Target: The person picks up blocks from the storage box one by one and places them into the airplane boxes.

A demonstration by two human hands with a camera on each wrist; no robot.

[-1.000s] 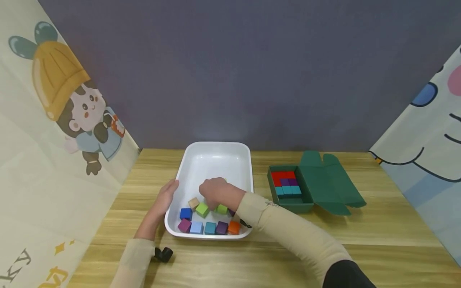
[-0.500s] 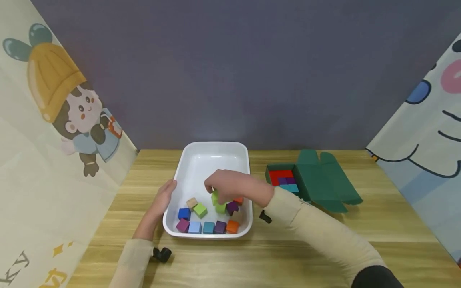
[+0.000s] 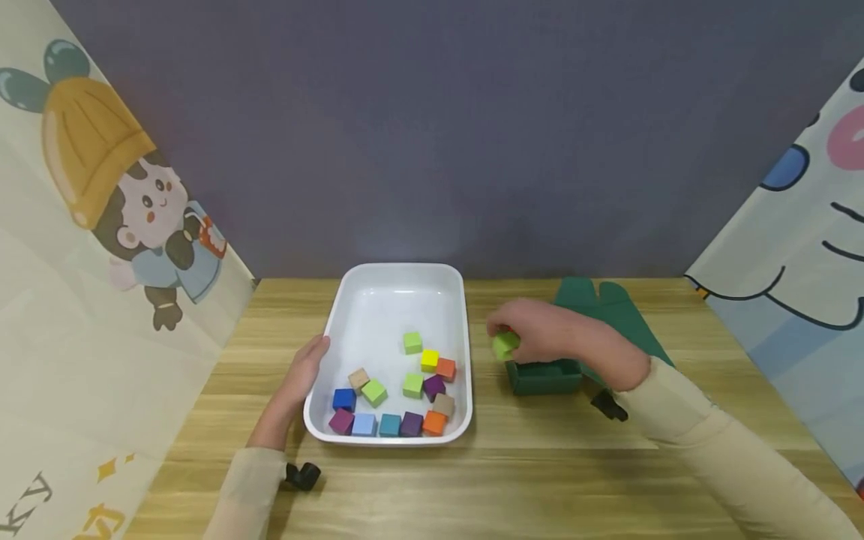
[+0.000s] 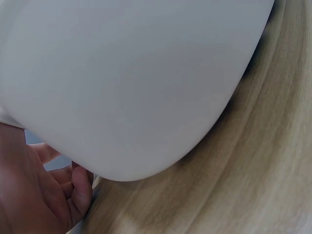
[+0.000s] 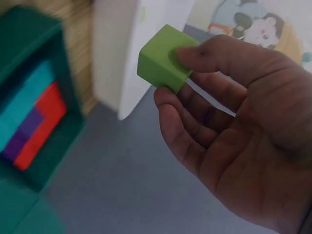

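Note:
Between thumb and fingertips, my right hand (image 3: 540, 328) pinches a light green cube (image 5: 163, 58), held up at the left side of the green box (image 3: 548, 383). The hand covers much of that box in the head view; the right wrist view shows red cubes (image 5: 47, 124), purple cubes (image 5: 23, 134) and teal cubes (image 5: 24, 105) inside it. My left hand (image 3: 304, 375) grips the left rim of the white tray (image 3: 378, 304), thumb at the edge. Several loose cubes of mixed colours lie in the tray, including a yellow cube (image 3: 430, 360) and an orange cube (image 3: 434, 422).
The green box's open lid (image 3: 631, 315) lies out to the right on the wooden table (image 3: 432, 491). Behind the table rises a dark grey panel (image 3: 459, 150). Printed cartoon sheets stand on both sides.
My right hand has lifted a light green cube from the tray and carried it right to the green box. The left hand has stayed at the tray's rim.

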